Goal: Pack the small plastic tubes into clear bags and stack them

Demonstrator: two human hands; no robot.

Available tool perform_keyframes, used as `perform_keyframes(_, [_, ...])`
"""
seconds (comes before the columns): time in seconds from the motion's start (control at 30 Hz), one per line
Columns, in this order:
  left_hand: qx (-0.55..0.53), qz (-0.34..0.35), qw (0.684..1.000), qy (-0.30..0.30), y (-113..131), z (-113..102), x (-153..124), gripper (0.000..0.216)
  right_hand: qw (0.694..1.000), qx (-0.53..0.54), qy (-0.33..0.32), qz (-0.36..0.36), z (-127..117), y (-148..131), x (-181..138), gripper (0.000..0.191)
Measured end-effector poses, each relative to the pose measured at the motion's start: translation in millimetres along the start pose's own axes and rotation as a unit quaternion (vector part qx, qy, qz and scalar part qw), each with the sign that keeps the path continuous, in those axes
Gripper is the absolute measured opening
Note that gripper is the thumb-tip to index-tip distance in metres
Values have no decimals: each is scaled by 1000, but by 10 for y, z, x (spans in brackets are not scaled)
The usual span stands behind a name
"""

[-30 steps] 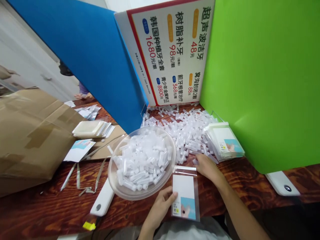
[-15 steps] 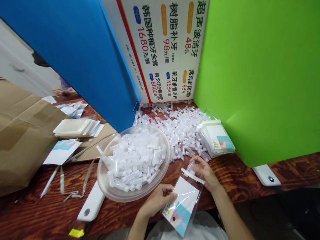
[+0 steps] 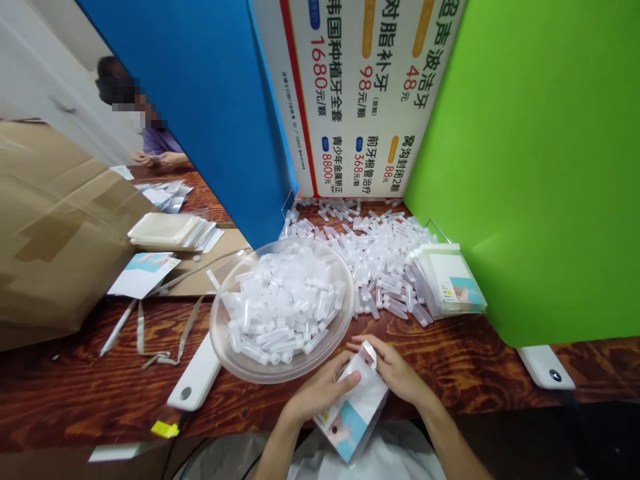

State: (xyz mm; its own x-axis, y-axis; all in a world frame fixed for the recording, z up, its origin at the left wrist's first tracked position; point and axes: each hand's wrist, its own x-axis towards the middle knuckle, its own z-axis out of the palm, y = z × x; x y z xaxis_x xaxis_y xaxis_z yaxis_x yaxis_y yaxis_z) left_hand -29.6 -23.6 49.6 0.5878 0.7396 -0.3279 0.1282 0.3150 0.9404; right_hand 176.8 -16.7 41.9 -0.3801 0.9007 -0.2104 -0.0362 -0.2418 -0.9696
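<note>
Closer they came, left hand point(image 3: 323, 390) and right hand point(image 3: 397, 370), fingers point(image 3: 351, 379) clamped on the packet point(image 3: 353, 423) near the desk point(image 3: 475, 367) edge, open room lying rightward

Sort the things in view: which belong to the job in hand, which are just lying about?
Likely part of the job: bagged card, held; loose tubes; clear bowl; stacked packets.
Apparently just lying about: cardboard box; yellow tag.

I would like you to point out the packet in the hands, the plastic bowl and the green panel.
Packet point(image 3: 353, 408): head view, on its card.
Plastic bowl point(image 3: 277, 376): head view, on its near rim.
Green panel point(image 3: 543, 173): head view, on its broad face.
</note>
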Motion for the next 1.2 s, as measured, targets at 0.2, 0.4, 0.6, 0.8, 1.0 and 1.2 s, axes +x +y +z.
perform_keyframes(0.2, [-46,44,998,-6,-81,4,-12,57,1000,-20,6,-11,232,-143,-88,61])
perform_keyframes(0.4, [-103,71,991,36,-226,-35,-143,59,997,-68,13,16,281,-265,-95,56])
perform_keyframes(0.6, [-106,58,988,91,-312,-119,-319,60,996,67,25,49,363,-229,38,44])
perform_keyframes(0.8, [-11,66,991,116,-304,-158,-370,52,985,142,73,68,503,-149,60,39])
perform_keyframes(1.0, [-81,56,992,74,-346,-126,-242,54,958,149,241,52,572,77,58,36])
perform_keyframes(1.2, [-168,55,983,52,-464,-30,-163,67,979,-25,201,-3,481,-41,-76,40])
